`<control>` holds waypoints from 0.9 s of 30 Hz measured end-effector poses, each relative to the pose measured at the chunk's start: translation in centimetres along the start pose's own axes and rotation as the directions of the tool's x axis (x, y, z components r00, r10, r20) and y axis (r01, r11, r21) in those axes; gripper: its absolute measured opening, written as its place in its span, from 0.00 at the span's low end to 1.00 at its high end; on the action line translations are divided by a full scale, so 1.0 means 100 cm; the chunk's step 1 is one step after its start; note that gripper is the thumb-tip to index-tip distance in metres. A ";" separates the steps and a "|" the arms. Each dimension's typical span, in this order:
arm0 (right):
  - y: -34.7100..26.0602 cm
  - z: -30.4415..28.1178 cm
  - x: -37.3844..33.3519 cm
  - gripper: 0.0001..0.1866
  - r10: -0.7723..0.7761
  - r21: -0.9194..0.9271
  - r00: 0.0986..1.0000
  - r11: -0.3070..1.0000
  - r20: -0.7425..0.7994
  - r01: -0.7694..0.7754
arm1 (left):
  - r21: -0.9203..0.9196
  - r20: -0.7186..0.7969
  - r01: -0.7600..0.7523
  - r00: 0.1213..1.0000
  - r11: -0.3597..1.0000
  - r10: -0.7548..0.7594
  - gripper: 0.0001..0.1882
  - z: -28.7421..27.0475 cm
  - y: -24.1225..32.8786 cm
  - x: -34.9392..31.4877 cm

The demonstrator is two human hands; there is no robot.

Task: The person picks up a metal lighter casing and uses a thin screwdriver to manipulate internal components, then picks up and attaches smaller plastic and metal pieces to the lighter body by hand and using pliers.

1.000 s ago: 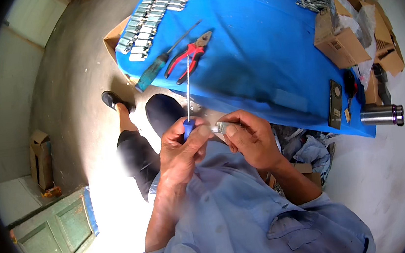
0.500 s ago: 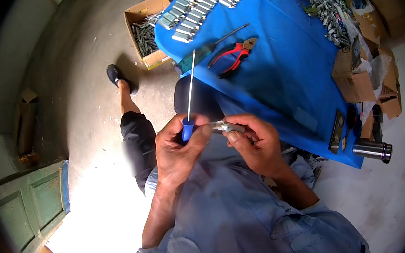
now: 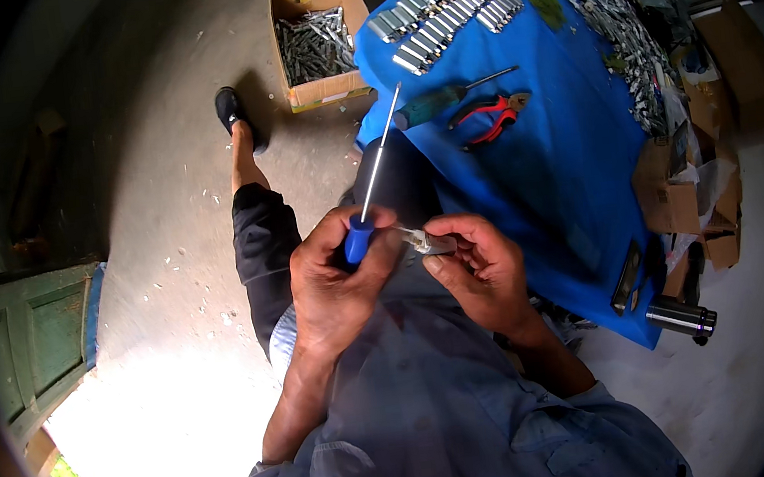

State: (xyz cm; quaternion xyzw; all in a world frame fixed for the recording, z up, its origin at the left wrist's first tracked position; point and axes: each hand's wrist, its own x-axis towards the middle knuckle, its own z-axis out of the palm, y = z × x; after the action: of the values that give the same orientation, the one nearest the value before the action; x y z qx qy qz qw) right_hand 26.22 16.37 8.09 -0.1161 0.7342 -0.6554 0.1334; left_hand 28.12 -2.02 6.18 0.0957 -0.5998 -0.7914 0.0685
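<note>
My left hand [image 3: 329, 286] is closed around the blue handle of a screwdriver [image 3: 380, 159], whose thin shaft points up and away. Between the thumb and fingers of my right hand [image 3: 483, 270] is a small silvery metal part [image 3: 432, 242], short and roughly cylindrical. Its left end reaches close to my left fingertips; whether they touch it I cannot tell. Both hands are above my lap. On the blue cloth of the table [image 3: 526, 195] beyond lie red-handled pliers [image 3: 493, 121] and a screwdriver with a dark green handle [image 3: 431, 106].
Rows of silvery metal pieces [image 3: 442, 10] lie at the table's far end. A heap of metal parts [image 3: 628, 54] covers its right side, beside cardboard boxes [image 3: 674, 184]. A steel flask [image 3: 679, 317] lies at the near right corner. Another cardboard box [image 3: 329, 88] on the floor holds metal parts.
The view has shifted, so the table's far end and the floor box appear further right. My hands keep their holds; the metal part is tilted slightly differently.
</note>
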 end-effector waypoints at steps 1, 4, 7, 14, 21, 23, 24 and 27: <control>0.000 0.002 0.001 0.16 -0.001 -0.019 1.000 1.000 0.001 0.001 | 0.008 -0.003 0.006 1.000 1.000 -0.006 0.08 -0.002 0.000 0.000; 0.000 0.008 0.006 0.16 -0.014 -0.081 1.000 0.997 0.007 0.014 | 0.028 -0.003 0.045 0.999 0.999 -0.045 0.08 -0.009 0.002 0.001; -0.001 0.011 0.011 0.16 -0.016 -0.106 1.000 0.994 0.025 0.018 | 0.072 0.015 0.089 0.996 0.993 -0.090 0.07 -0.016 0.004 0.004; 0.008 0.017 0.015 0.15 -0.056 -0.096 0.998 0.994 -0.040 0.052 | 0.178 0.092 0.009 0.995 0.984 -0.026 0.07 -0.025 -0.004 0.013; 0.011 0.016 0.019 0.15 -0.097 -0.179 0.995 0.980 -0.041 0.088 | 0.238 0.133 -0.034 0.991 0.971 0.002 0.05 -0.027 0.005 0.019; 0.011 0.017 0.019 0.15 -0.097 -0.177 0.994 0.980 -0.046 0.088 | 0.235 0.112 -0.070 0.993 0.969 0.045 0.07 -0.026 0.002 0.019; 0.011 0.017 0.019 0.15 -0.100 -0.177 0.994 0.980 -0.048 0.090 | 0.234 0.101 -0.088 0.993 0.968 0.066 0.08 -0.025 0.001 0.020; 0.012 0.015 0.019 0.15 -0.116 -0.202 0.992 0.974 -0.046 0.104 | 0.265 0.147 -0.129 0.985 0.956 0.092 0.06 -0.026 0.003 0.021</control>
State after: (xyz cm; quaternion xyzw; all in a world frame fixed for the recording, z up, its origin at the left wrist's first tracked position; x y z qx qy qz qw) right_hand 24.94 14.39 6.63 -0.1506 0.7921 -0.5881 0.0636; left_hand 26.64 -4.99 5.65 0.0176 -0.7108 -0.7007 0.0588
